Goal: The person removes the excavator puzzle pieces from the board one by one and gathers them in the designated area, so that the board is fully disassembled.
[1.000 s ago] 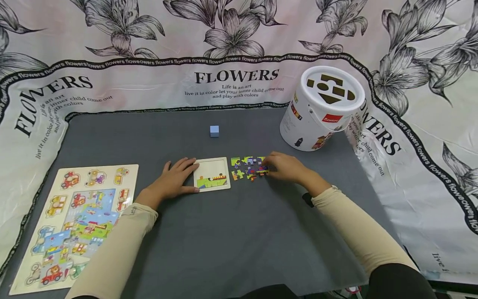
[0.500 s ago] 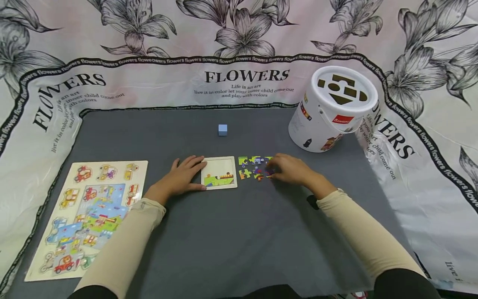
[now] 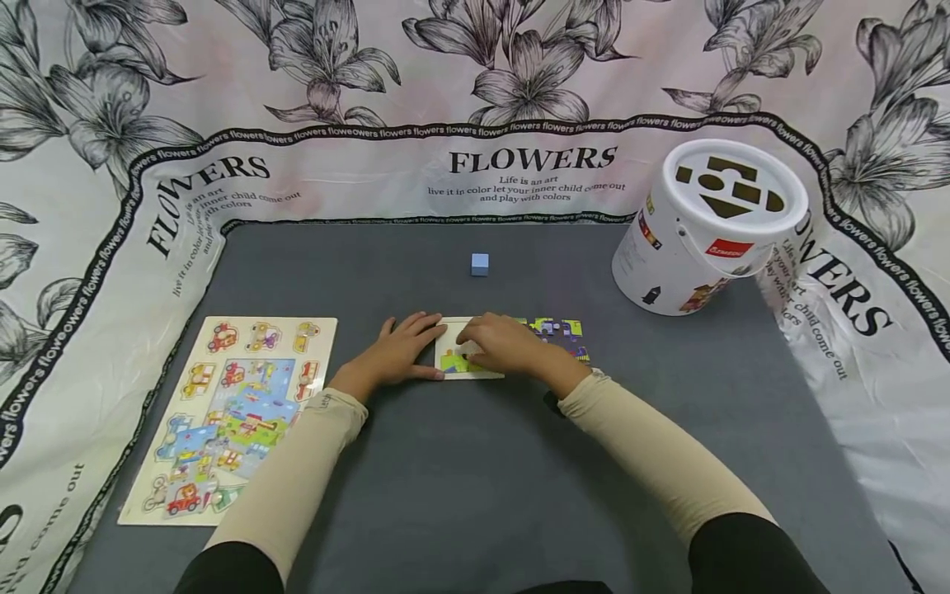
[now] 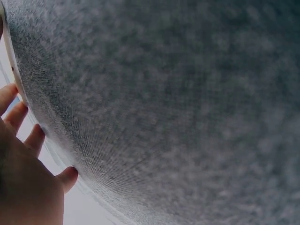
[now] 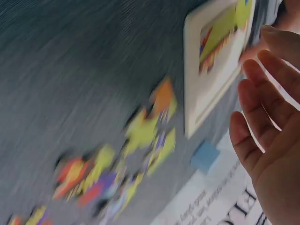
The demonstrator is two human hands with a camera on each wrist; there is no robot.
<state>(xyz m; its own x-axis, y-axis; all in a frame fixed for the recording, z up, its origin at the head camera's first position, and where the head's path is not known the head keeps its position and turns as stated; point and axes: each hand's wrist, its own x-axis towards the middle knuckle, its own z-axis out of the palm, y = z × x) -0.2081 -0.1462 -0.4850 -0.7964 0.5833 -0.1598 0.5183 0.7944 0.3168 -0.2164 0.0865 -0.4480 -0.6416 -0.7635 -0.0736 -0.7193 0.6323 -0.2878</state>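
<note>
A small wooden puzzle tray (image 3: 449, 333) lies on the grey table with part of a green and blue picture in it. At its left edge rests my left hand (image 3: 393, 351), fingers spread and nearly straight. My right hand (image 3: 512, 345) is over the tray's right half and covers part of it, thumb and index finger pointing down toward the picture. I cannot tell whether it pinches a puzzle piece. Loose jigsaw pieces (image 3: 571, 327) lie just right of the tray, partly behind the right hand. The right wrist view shows several blurred pieces (image 5: 143, 131) beside the tray.
A larger wooden puzzle board (image 3: 319, 330) with vehicle pictures lies left, partly under the left forearm. Beyond the tray sits a small blue cube (image 3: 480, 265). A white lidded bucket (image 3: 646, 264) stands at the back right, near the flower-printed cloth (image 3: 371, 181).
My right hand has moved left from the loose pieces to over the tray. My left hand stays at the tray's left edge. The head view has shifted, so everything appears farther right.
</note>
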